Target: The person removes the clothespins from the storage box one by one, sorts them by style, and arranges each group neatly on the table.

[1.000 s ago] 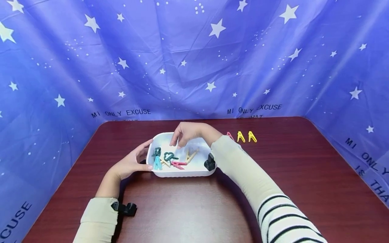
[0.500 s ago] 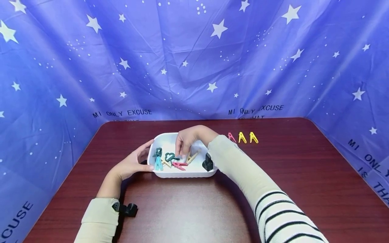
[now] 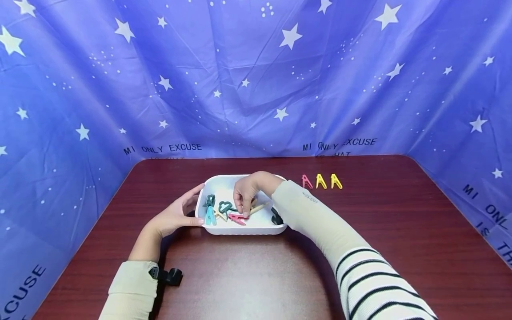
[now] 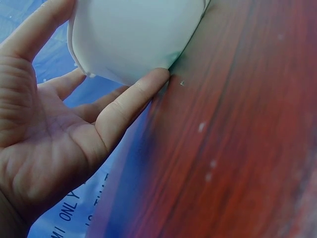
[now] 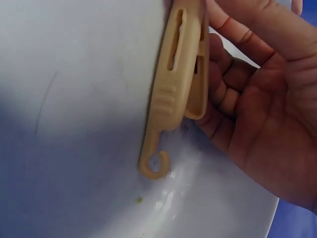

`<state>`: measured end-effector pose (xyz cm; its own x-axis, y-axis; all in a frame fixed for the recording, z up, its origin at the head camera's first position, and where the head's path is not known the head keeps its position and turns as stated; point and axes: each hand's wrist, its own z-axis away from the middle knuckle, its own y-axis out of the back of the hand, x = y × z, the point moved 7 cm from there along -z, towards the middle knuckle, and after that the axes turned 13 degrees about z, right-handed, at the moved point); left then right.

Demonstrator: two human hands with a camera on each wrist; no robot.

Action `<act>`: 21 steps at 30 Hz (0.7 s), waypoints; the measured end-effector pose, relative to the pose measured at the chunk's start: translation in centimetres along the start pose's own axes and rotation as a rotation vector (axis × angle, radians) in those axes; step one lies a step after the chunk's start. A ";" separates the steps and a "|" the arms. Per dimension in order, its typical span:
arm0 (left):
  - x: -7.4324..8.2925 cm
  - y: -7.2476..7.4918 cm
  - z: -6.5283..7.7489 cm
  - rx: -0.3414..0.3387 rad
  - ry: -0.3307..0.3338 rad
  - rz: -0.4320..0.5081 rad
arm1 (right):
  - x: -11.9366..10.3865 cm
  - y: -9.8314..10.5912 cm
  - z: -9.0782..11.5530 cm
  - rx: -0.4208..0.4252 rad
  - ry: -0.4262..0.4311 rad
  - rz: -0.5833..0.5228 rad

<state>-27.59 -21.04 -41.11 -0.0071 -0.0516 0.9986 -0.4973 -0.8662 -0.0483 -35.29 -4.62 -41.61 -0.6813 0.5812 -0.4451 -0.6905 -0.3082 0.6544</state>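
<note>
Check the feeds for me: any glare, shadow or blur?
Head: pale glare on the near table, dark shadow beside the left forearm; left wrist: the table edge looks soft; right wrist: small glints on the white tray near the beige clip.

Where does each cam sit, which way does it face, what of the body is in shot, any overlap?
Head: on the head, looking forward and down at the white tray, table and starry backdrop; left hand, right hand and both sleeves show.
Left wrist: on that wrist, facing the tray's outer end; left hand shows.
Right wrist: on that wrist, facing into the tray at a tan clip; right hand shows.
Overlap: head and right wrist share the right hand and the tray's inside.
</note>
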 end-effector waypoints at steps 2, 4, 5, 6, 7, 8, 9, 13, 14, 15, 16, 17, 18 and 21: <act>0.0 0.0 0.0 0.001 0.001 0.005 | -0.1 0.0 0.0 0.010 0.011 0.015; 0.0 0.1 0.0 0.001 0.004 0.006 | -0.1 -0.1 0.0 0.009 0.015 0.009; -0.1 0.1 0.0 0.001 0.005 0.006 | -0.2 -0.1 0.0 0.008 0.017 0.009; -0.1 0.1 -0.1 0.001 0.005 0.003 | -0.2 -0.2 0.0 0.006 0.019 0.008; -0.1 0.1 -0.1 0.002 0.006 0.000 | -0.2 -0.2 0.0 0.006 0.021 0.007; -0.2 0.2 -0.1 0.003 0.007 -0.004 | -0.3 -0.2 0.0 0.002 0.022 0.003; -0.2 0.2 -0.1 0.004 0.006 -0.007 | -0.3 -0.3 0.0 0.003 0.020 0.006; -0.2 0.3 -0.1 0.007 0.006 -0.009 | -0.1 -0.1 0.1 0.036 0.015 0.023; -0.2 0.3 -0.1 0.008 0.006 -0.009 | -0.1 -0.1 0.2 0.045 0.014 0.022; -0.2 0.3 -0.1 0.009 0.006 -0.008 | 0.0 0.0 0.3 0.057 0.014 0.023; -0.2 0.3 -0.1 0.010 0.006 -0.008 | 0.1 0.1 0.3 0.067 0.015 0.020; -0.2 0.3 -0.1 0.010 0.007 -0.007 | 0.1 0.1 0.4 0.076 0.017 0.016; -0.2 0.3 -0.1 0.010 0.008 -0.005 | 0.1 0.2 0.4 0.083 0.020 0.014; -0.2 0.3 -0.1 0.011 0.008 -0.002 | 0.2 0.2 0.5 0.092 0.030 0.004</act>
<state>-27.78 -21.26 -41.35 -0.0129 -0.0459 0.9989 -0.4880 -0.8716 -0.0463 -35.45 -4.22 -41.28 -0.6921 0.5564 -0.4598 -0.6633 -0.2389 0.7092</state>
